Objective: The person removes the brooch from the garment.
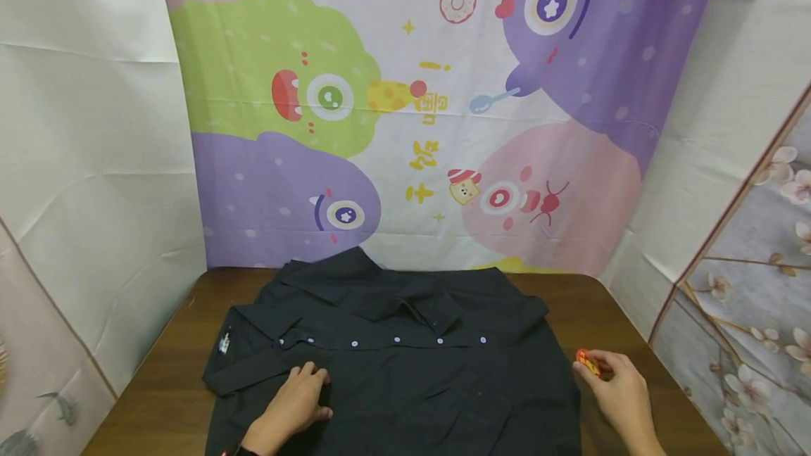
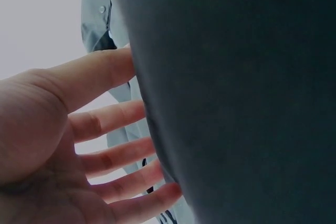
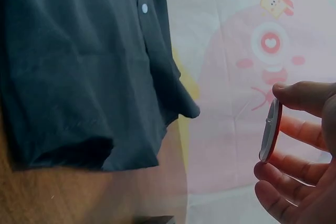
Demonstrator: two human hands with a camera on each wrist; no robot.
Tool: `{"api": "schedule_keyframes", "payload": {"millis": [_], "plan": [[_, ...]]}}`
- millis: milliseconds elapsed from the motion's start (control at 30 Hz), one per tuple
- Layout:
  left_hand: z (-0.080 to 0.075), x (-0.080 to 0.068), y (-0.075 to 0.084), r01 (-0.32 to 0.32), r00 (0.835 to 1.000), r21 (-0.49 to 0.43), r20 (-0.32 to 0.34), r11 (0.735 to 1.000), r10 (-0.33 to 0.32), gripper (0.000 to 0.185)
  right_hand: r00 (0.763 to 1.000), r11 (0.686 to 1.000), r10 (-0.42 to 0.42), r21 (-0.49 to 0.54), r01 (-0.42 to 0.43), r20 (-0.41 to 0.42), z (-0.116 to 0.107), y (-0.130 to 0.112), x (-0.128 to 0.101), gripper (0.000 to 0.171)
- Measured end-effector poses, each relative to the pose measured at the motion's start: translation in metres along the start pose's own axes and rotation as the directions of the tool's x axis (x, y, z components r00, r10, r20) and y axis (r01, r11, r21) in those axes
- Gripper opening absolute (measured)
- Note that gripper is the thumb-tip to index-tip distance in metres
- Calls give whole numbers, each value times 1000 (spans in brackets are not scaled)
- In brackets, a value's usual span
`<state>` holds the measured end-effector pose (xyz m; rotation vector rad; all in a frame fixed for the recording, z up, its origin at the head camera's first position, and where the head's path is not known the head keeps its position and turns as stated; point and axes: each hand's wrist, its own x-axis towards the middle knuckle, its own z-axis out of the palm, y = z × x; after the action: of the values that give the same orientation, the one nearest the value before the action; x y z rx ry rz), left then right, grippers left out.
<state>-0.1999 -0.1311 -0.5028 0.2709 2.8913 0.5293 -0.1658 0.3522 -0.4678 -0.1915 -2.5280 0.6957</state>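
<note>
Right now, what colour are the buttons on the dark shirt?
White or pale, in a row along the dark shirt; the head view shows them best.

head view high over the shirt [image 1: 393, 357]; wrist views close beside it

Yellow signs are printed on the cartoon backdrop [image 1: 418, 111] on the wall, in a column near its middle. They look like Chinese writing, and only part can be made out: at the bottom a sign like "干" [image 1: 419, 193], with two more signs at 12 o'clock from it that are too small to be read surely. A small white label [image 1: 224, 343] is sewn on the black shirt [image 1: 405, 378] at its 9 o'clock edge, but its print cannot be read.
</note>
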Motion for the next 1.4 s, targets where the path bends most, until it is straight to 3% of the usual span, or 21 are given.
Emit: {"api": "schedule_keyframes", "payload": {"millis": [433, 767, 967, 1400], "plan": [[2, -1, -1, -6, 1000, -5, -20, 1000, 6, 41, 999, 1000, 29, -4, -30, -38, 6, 15, -2, 23], [3, -1, -2, -19, 999, 2, -40, 1000, 19, 40, 994, 994, 111, -5, -111, -4, 5, 21, -2, 26], [3, -1, -2, -20, 999, 6, -49, 1000, 21, 41, 993, 993, 119, -20, -119, -19, 4, 26, -3, 25], [3, -3, -3, -31, 998, -7, -48, 1000, 30, 40, 985, 985, 169, -48, -167, 38, 4, 38, -8, 30]]}}
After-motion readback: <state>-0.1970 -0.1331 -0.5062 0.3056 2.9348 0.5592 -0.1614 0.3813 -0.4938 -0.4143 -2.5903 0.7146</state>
